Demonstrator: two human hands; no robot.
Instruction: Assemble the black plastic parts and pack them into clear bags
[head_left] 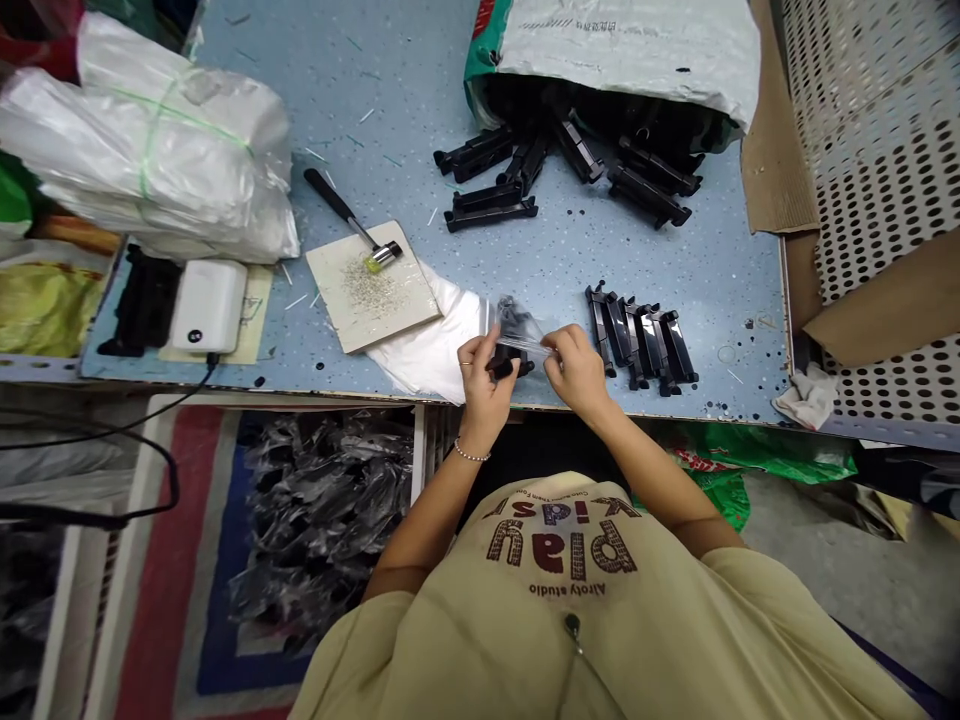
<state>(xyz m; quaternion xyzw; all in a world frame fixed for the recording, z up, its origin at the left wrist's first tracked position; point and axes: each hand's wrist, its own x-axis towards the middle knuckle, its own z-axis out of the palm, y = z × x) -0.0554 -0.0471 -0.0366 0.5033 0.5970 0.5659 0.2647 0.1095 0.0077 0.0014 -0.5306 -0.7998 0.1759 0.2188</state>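
1. Left hand (pixel 484 368): fingers curled around a black plastic part (pixel 507 362), gripping it at the near edge of the table (pixel 570 250).
2. Right hand (pixel 576 365): thumb and fingers pinching the edge of a clear plastic bag (pixel 519 325), just right of the black plastic part; bag drawn partly over that part.
3. Just left of the black plastic part: a flat stack of clear bags (pixel 431 345) lying on the table.
4. Further left: a small hammer (pixel 352 222) resting on a pale board (pixel 373 290).
5. Just right of the part: a row of black pieces (pixel 641 335) lined up side by side.
6. Beyond the part, at the far side: an open sack (pixel 622 50) with more black pieces (pixel 525 170) spilling out.
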